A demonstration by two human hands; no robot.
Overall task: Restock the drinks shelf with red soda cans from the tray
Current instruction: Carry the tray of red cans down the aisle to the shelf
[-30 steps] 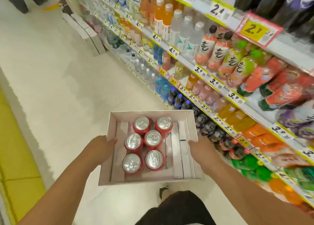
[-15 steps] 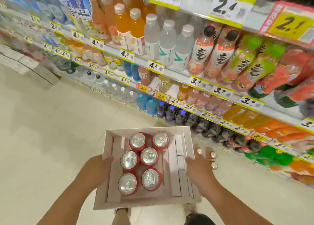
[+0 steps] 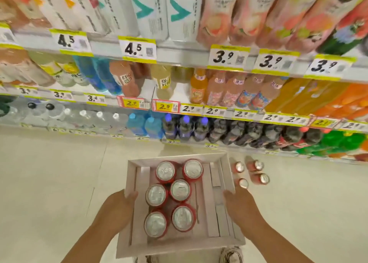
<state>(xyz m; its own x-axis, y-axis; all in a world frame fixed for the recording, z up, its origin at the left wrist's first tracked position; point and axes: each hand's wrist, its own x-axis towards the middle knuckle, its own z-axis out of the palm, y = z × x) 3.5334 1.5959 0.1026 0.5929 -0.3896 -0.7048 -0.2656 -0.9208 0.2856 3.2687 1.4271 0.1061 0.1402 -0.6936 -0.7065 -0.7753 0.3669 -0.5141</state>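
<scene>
Shelf (image 3: 179, 63) now closer, both hands' fingers (image 3: 131, 196) gripping tray (image 3: 175, 156), 6 cans (image 3: 180, 190)

Pale cream floor (image 3: 59, 183) fills lower left. White bottles with teal chevron labels (image 3: 163, 10) stand on top row, peach-pink bottles (image 3: 219, 14) just right of them. Yellow-edged price tags: "4.5" (image 3: 137, 49), "3.9" (image 3: 228, 57). Middle row: blue bottles (image 3: 95, 75), orange bottle (image 3: 198, 85), orange juice bottles (image 3: 318, 97) at right. Red-framed "2.9" tags (image 3: 166, 106). Bottom row: clear water bottles (image 3: 79, 117), dark cola bottles (image 3: 249, 133), green bottles (image 3: 338, 141) far right.
</scene>
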